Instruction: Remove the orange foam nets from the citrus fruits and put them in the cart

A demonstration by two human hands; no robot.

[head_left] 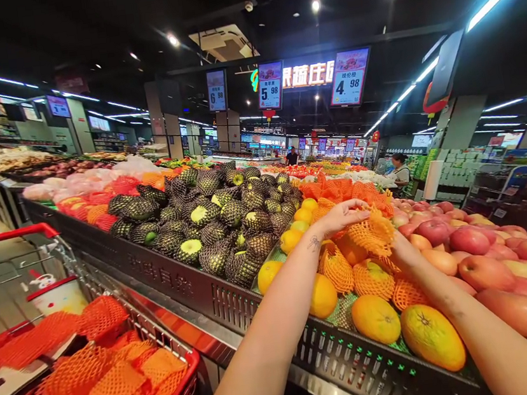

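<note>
An orange foam net sleeve is held up between my hands over the orange bin. My left hand reaches in from the left, its bent fingers closed at the sleeve's top edge. My right hand grips the sleeve from the right; the netting hides most of its fingers. Whether a fruit sits inside the sleeve, I cannot tell. Below are several oranges in foam nets and bare oranges, with more bare oranges along the left side.
Dark-netted fruits with green skin fill the section to the left. Red apples are heaped at the right. A shopping cart at lower left carries empty orange nets and a lidded cup. A black slatted edge fronts the display.
</note>
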